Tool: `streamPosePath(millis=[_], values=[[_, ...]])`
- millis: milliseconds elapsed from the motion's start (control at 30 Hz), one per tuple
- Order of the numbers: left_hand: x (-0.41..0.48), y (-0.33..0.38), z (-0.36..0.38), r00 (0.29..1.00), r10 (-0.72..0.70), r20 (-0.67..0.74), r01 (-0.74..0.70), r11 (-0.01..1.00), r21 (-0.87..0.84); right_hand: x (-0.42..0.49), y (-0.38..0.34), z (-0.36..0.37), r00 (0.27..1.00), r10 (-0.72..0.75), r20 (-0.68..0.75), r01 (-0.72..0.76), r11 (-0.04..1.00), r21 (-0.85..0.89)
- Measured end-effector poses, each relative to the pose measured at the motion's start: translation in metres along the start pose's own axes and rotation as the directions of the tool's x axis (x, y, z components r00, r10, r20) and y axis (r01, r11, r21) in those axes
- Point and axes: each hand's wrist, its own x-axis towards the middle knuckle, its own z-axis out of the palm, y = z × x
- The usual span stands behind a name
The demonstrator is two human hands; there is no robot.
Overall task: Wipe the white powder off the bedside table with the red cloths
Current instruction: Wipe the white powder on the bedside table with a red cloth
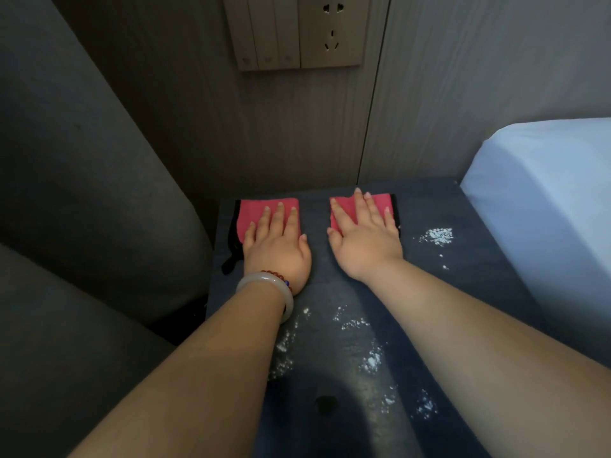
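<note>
Two red cloths lie flat near the back edge of the dark bedside table (pixel 469 292). My left hand (pixel 277 246) presses flat on the left red cloth (pixel 254 213), which has a black edge and a black loop. My right hand (pixel 363 236) lies spread on the right red cloth (pixel 380 201). White powder (pixel 436 235) sits in a patch to the right of my right hand. More white powder (pixel 370 358) is scattered between my forearms nearer the front.
A dark grey upholstered seat (pixel 99 193) stands close on the left of the table. A bed with a pale sheet (pixel 545 200) borders the right side. A wall panel with switches and sockets (pixel 297 31) hangs behind the table.
</note>
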Motion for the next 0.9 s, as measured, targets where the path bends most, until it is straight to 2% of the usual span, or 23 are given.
streamPosePath(millis=[67,200,233,267,333,400,433,533,567,733,833,900], values=[[0.001,0.000,0.000,1.000,0.001,0.006,-0.001,1.000,0.002,0.008,0.016,-0.002,0.998,0.005,0.064,-0.003,1.000,-0.018],[0.001,0.000,0.000,1.000,-0.007,0.008,0.007,1.000,0.013,0.016,0.033,-0.010,0.957,0.289,0.034,-0.288,0.957,-0.023],[0.002,0.000,0.000,1.000,-0.008,0.003,0.008,1.000,0.015,0.014,0.023,-0.007,0.959,0.281,0.027,-0.281,0.960,-0.012],[0.002,0.000,0.000,1.000,-0.008,-0.003,0.008,1.000,0.017,0.010,0.010,-0.003,0.977,0.215,0.009,-0.215,0.977,0.004],[0.001,0.000,0.000,1.000,-0.002,-0.003,0.002,1.000,0.014,-0.004,-0.012,0.007,1.000,0.006,-0.024,-0.005,0.999,0.033],[0.000,0.001,-0.001,1.000,0.001,0.002,-0.001,1.000,0.008,-0.007,-0.004,0.006,0.993,-0.119,-0.024,0.119,0.992,0.039],[-0.001,0.002,-0.001,1.000,-0.001,0.003,0.001,1.000,0.007,-0.002,0.009,0.003,0.994,-0.111,-0.021,0.111,0.993,0.041],[0.001,0.002,-0.002,1.000,-0.005,0.016,0.005,1.000,0.015,0.013,0.044,-0.010,0.995,0.102,-0.019,-0.101,0.992,0.080],[0.001,0.001,-0.002,1.000,-0.008,0.019,0.008,1.000,0.019,0.014,0.043,-0.011,0.992,0.128,-0.020,-0.126,0.988,0.095],[0.000,0.001,-0.001,1.000,-0.005,0.008,0.005,1.000,0.017,-0.015,-0.005,0.001,0.987,-0.148,-0.063,0.157,0.969,0.190],[0.001,0.001,-0.001,1.000,-0.010,0.008,0.010,1.000,0.016,-0.019,0.014,-0.008,0.985,-0.076,-0.157,0.112,0.966,0.234],[0.002,0.001,-0.001,1.000,-0.009,0.009,0.009,1.000,0.016,-0.017,0.039,-0.016,0.969,0.016,-0.247,0.031,0.982,0.185]])
